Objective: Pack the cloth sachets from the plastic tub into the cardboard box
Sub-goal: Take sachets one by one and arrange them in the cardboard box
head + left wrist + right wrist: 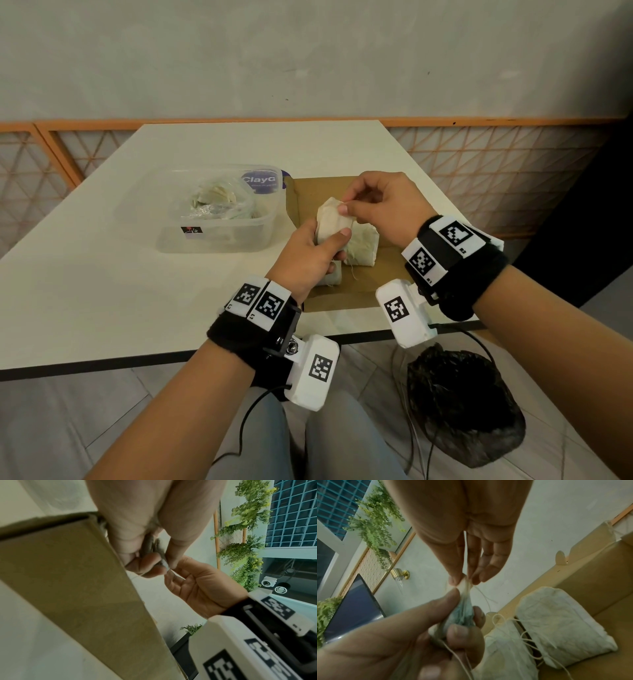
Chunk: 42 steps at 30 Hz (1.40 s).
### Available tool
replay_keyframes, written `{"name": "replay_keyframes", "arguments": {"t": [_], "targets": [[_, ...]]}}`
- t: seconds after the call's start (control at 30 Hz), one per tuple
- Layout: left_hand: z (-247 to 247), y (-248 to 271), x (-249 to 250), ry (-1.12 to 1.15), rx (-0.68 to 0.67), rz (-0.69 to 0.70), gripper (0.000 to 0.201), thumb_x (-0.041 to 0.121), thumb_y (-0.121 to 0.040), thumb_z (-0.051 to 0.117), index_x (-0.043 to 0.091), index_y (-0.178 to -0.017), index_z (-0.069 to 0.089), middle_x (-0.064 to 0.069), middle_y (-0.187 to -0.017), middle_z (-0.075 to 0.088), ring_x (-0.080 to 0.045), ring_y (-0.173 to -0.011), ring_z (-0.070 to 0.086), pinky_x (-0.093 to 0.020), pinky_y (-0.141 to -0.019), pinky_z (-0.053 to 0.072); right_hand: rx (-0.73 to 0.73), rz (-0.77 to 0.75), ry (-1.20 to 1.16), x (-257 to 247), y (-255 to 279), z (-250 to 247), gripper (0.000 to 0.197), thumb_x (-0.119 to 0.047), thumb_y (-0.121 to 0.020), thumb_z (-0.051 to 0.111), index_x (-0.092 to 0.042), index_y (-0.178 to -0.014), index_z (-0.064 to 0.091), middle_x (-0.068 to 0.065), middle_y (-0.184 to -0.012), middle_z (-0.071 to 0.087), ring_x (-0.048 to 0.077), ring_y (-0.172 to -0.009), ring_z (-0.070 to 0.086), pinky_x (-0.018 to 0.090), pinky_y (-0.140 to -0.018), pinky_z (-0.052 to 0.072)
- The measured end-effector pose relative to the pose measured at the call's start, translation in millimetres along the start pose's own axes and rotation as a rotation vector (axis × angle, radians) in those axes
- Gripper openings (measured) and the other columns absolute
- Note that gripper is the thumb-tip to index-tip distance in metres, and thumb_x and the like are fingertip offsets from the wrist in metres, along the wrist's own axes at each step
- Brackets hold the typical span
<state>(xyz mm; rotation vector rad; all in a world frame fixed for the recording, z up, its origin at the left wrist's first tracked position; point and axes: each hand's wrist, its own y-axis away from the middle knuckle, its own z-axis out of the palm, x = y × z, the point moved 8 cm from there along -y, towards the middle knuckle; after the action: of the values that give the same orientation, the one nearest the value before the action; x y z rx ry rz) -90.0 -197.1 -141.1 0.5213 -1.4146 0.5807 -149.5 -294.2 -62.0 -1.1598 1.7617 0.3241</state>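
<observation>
A cream cloth sachet [331, 222] is held above the open cardboard box [308, 198]. My left hand [318, 251] grips the sachet's lower body with thumb and curled fingers. My right hand [352, 205] pinches its top corner; in the right wrist view the right hand [462, 581] pinches the same sachet [464, 615] at its gathered top. Two more sachets lie in the box, one larger [363, 245] [561, 626] and one partly hidden under my left hand [334, 277] [503, 646]. The clear plastic tub [219, 236] at the left holds more sachets [214, 202] in a plastic bag.
The white table [102, 281] reaches its front edge just below my wrists. A black plastic bag [462, 407] sits on the floor at the right, with cables beside it. My legs are under the table edge. A wall with orange lattice panels stands behind.
</observation>
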Motion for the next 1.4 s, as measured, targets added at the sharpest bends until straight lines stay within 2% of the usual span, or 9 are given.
{"name": "replay_keyframes", "arguments": {"t": [0.13,0.27,0.43,0.67,0.8,0.9,1.03,1.2,1.4], "targets": [[-0.3,0.6,0.2,-0.018,0.0,-0.01,0.032,0.016,-0.094,0.056,0.014,-0.126,0.051,0.002,-0.081,0.057,-0.007,-0.066,0.053,-0.017,-0.05,0.039,-0.087,0.078,0.101,8.4,-2.9,7.3,0.035,-0.018,-0.08,0.071,-0.016,-0.114,0.063,0.004,-0.099,0.064,0.021,-0.084,0.062,0.034,-0.08,0.054],[0.9,2.0,1.5,-0.047,-0.007,-0.008,0.03,0.017,-0.095,0.055,0.014,-0.125,0.051,0.002,-0.084,0.059,-0.007,-0.068,0.055,-0.018,-0.051,0.04,-0.212,0.076,0.242,3.8,-1.8,15.5,0.022,-0.024,-0.081,0.069,-0.011,-0.098,0.068,0.014,-0.087,0.067,0.03,-0.081,0.061,0.041,-0.079,0.051],[-13.4,3.9,18.1,-0.085,0.14,0.131,0.019,0.02,-0.088,0.064,0.024,-0.1,0.05,0.0,-0.098,0.061,-0.008,-0.078,0.06,-0.014,-0.058,0.044,-0.209,0.135,0.179,4.2,-6.1,-12.2,0.01,-0.012,-0.078,0.071,-0.014,-0.081,0.062,-0.003,-0.067,0.062,0.004,-0.058,0.056,0.012,-0.054,0.042],[-44.0,1.5,11.7,-0.109,0.4,0.151,0.044,-0.004,-0.08,0.064,0.02,-0.114,0.048,0.004,-0.117,0.051,-0.01,-0.11,0.046,-0.025,-0.094,0.04,-0.315,0.18,0.453,22.2,-8.6,-39.6,0.013,-0.013,-0.076,0.073,-0.019,-0.081,0.063,0.009,-0.087,0.067,0.015,-0.074,0.058,0.027,-0.078,0.045],[-42.9,-2.9,-9.4,-0.166,0.33,-0.014,0.055,-0.014,-0.08,0.05,0.017,-0.126,0.048,0.002,-0.128,0.044,-0.006,-0.093,0.05,-0.013,-0.072,0.043,-0.502,0.238,0.697,31.8,-0.7,-37.5,0.018,-0.022,-0.075,0.074,-0.015,-0.09,0.068,0.005,-0.091,0.069,0.017,-0.083,0.06,0.029,-0.082,0.046],[-46.4,-4.7,-21.0,-0.132,0.303,-0.081,0.053,-0.015,-0.075,0.046,0.021,-0.113,0.053,-0.004,-0.126,0.052,-0.02,-0.108,0.054,-0.032,-0.087,0.049,-0.625,0.287,0.805,43.1,4.8,-28.6,0.01,-0.026,-0.077,0.073,-0.021,-0.082,0.066,-0.004,-0.085,0.065,0.012,-0.081,0.055,0.031,-0.086,0.044],[-47.7,-3.7,-25.4,-0.068,0.314,-0.093,0.048,-0.019,-0.077,0.042,0.018,-0.106,0.054,-0.003,-0.114,0.054,-0.022,-0.105,0.055,-0.027,-0.075,0.047,-0.528,0.289,0.874,59.0,-6.1,-21.8,0.016,-0.024,-0.077,0.072,-0.023,-0.092,0.066,-0.011,-0.079,0.057,0.009,-0.078,0.051,0.022,-0.069,0.039],[-48.1,-5.0,-27.1,-0.064,0.303,-0.101,0.047,-0.02,-0.077,0.042,0.018,-0.103,0.055,-0.004,-0.115,0.054,-0.023,-0.106,0.054,-0.027,-0.075,0.046,-0.433,0.336,0.907,68.9,-21.1,-27.9,0.031,-0.021,-0.078,0.072,-0.014,-0.108,0.066,0.003,-0.106,0.064,0.014,-0.089,0.051,0.025,-0.075,0.038],[-49.4,-5.4,-27.5,-0.065,0.301,-0.1,0.046,-0.019,-0.078,0.042,0.016,-0.105,0.055,-0.004,-0.115,0.054,-0.022,-0.104,0.054,-0.022,-0.07,0.046,-0.381,0.33,0.918,67.7,-22.4,-28.2,0.033,-0.021,-0.079,0.071,-0.01,-0.109,0.064,0.006,-0.114,0.063,0.02,-0.098,0.056,0.025,-0.075,0.037]]}}
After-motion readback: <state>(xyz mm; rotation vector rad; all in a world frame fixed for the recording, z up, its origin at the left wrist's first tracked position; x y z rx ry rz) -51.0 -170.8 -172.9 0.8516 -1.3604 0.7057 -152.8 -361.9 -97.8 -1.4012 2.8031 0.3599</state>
